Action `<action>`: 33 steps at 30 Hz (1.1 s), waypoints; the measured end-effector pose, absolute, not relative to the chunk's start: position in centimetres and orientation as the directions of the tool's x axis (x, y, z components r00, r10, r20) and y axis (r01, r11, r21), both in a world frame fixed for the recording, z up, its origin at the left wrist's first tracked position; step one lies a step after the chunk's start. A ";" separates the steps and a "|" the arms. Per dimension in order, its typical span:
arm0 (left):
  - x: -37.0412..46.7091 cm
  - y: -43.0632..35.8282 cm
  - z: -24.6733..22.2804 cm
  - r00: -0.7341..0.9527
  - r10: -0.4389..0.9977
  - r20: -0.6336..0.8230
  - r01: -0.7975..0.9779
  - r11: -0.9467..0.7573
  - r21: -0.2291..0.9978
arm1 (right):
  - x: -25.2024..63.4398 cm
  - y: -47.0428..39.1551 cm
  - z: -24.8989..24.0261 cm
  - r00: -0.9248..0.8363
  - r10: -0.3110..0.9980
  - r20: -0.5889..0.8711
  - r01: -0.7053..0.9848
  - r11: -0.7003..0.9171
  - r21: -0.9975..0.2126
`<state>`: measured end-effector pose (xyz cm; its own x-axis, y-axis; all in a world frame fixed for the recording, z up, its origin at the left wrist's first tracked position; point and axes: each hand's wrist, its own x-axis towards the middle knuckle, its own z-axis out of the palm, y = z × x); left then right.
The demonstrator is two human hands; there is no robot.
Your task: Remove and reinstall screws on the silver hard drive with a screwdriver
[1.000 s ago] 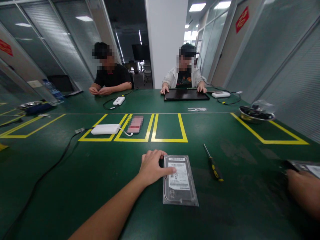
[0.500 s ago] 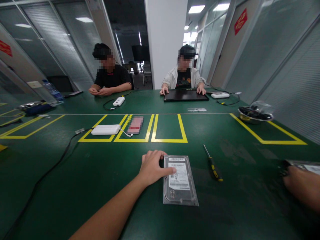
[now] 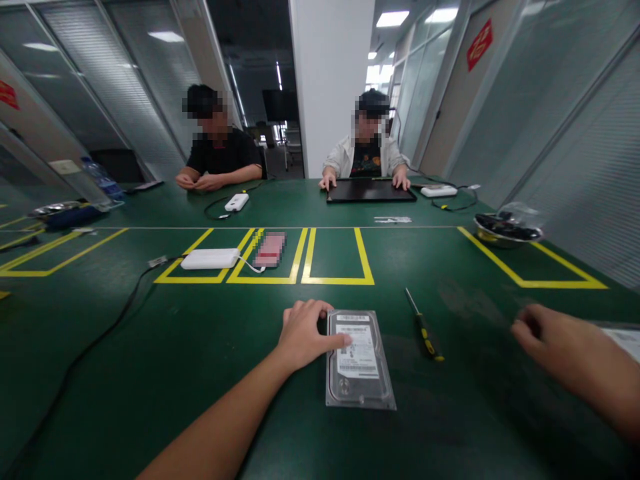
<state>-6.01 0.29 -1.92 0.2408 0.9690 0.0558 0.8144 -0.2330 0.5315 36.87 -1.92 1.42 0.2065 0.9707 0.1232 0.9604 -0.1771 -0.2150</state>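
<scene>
A silver hard drive (image 3: pixel 364 383) with a white label lies flat on the green table. My left hand (image 3: pixel 305 337) grips its upper left part, the thumb on the label and the fingers at the left edge. Right of the drive lies a black-and-yellow screwdriver (image 3: pixel 425 333), its tip pointing away from me. My right hand (image 3: pixel 560 343) is over the table to the right of the screwdriver, apart from it. Its fingers are half curled with a gap inside, and nothing shows in them. Behind that hand, a second labelled metal unit (image 3: pixel 625 339) is partly visible at the right edge.
A white power bank (image 3: pixel 210 259) and a blurred pink phone (image 3: pixel 270 249) lie among yellow tape outlines. A bowl of dark parts (image 3: pixel 507 230) stands at the right. Across the table sit two people, one with hands on a black panel (image 3: pixel 370 191). A black cable (image 3: pixel 107 327) runs along the left.
My right hand has left the metal unit at the right edge and moved to the left, toward the screwdriver. My left hand and the hard drive stay in place.
</scene>
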 end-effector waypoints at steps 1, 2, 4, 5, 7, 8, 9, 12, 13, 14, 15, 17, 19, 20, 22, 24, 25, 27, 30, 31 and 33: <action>-6.0 0.3 -1.9 0.243 0.969 0.054 0.813 -0.234 0.533 | 34.7 -1.9 2.2 0.150 0.979 0.137 0.969 -0.118 -0.217; -6.1 0.2 -1.9 0.244 0.968 0.054 0.812 -0.234 0.535 | 32.5 -1.9 2.8 0.095 0.977 0.188 0.975 -0.053 -0.216; -6.1 0.2 -1.9 0.247 0.968 0.056 0.808 -0.237 0.540 | 28.1 -2.2 3.6 -0.034 0.971 0.235 0.959 0.097 -0.265; -6.1 0.1 -1.9 0.247 0.967 0.060 0.805 -0.239 0.543 | 26.1 -2.3 3.8 -0.074 0.970 0.233 0.949 0.140 -0.281; -6.1 0.1 -2.0 0.245 0.967 0.072 0.801 -0.244 0.546 | 22.5 -2.4 3.9 -0.195 0.951 0.240 0.888 0.275 -0.368; -6.1 0.1 -2.0 0.242 0.967 0.080 0.800 -0.245 0.548 | 21.0 -2.4 3.9 -0.254 0.932 0.258 0.828 0.347 -0.440; -6.2 0.1 -2.1 0.239 0.967 0.088 0.799 -0.247 0.548 | 19.6 -2.4 3.8 -0.276 0.920 0.277 0.764 0.385 -0.518; -6.2 0.0 -2.2 0.236 0.966 0.103 0.797 -0.253 0.549 | 16.1 -2.3 2.8 -0.302 0.907 0.295 0.631 0.422 -0.652; -6.2 0.0 -2.1 0.236 0.966 0.107 0.797 -0.255 0.548 | 15.2 -2.3 2.3 -0.301 0.905 0.302 0.603 0.426 -0.674; -6.2 -0.1 -2.1 0.238 0.965 0.109 0.797 -0.258 0.546 | 14.5 -2.3 1.7 -0.300 0.901 0.313 0.578 0.432 -0.692; -6.2 -0.1 -2.1 0.238 0.965 0.113 0.797 -0.260 0.545 | 13.9 -2.3 1.1 -0.301 0.897 0.324 0.552 0.441 -0.708; -6.1 -0.3 -2.1 0.229 0.965 0.130 0.793 -0.262 0.550 | 13.4 -2.3 -0.2 -0.311 0.883 0.351 0.508 0.467 -0.724; -6.0 -0.4 -2.2 0.202 0.963 0.176 0.761 -0.268 0.591 | 13.5 -2.3 -1.1 -0.345 0.860 0.377 0.468 0.506 -0.725; -6.0 -0.4 -2.3 0.177 0.961 0.213 0.727 -0.274 0.630 | 13.7 -2.3 -1.3 -0.363 0.848 0.387 0.448 0.523 -0.725; -6.0 -0.4 -2.5 0.111 0.951 0.287 0.643 -0.289 0.709 | 14.1 -2.3 -1.6 -0.382 0.831 0.404 0.414 0.545 -0.729; -6.0 -0.4 -2.5 0.040 0.939 0.341 0.575 -0.301 0.761 | 14.5 -2.3 -1.7 -0.378 0.824 0.422 0.386 0.554 -0.737; -6.1 -0.5 -2.3 0.015 0.933 0.358 0.559 -0.305 0.771 | 14.6 -2.2 -1.8 -0.373 0.822 0.430 0.375 0.557 -0.741; -6.2 -0.7 -1.4 -0.014 0.921 0.390 0.497 -0.332 0.802 | 14.7 -2.2 -1.9 -0.364 0.819 0.444 0.356 0.563 -0.746; -6.3 -2.2 1.6 0.004 0.872 0.489 0.096 -0.487 0.868 | 14.7 -2.2 -2.1 -0.359 0.817 0.451 0.339 0.565 -0.752; -6.5 -3.2 2.8 0.054 0.838 0.542 -0.056 -0.540 0.840 | 14.7 -2.2 -2.2 -0.361 0.816 0.452 0.335 0.566 -0.753; -7.1 -5.6 5.2 0.164 0.775 0.611 -0.244 -0.568 0.786 | 14.7 -2.2 -2.3 -0.363 0.814 0.453 0.330 0.567 -0.755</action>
<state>-7.08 -5.56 5.24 0.1639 0.7748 0.6106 -0.2436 -0.5680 0.7862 14.67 -2.20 -2.29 -0.3626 0.8144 0.4531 0.3297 0.5669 -0.7549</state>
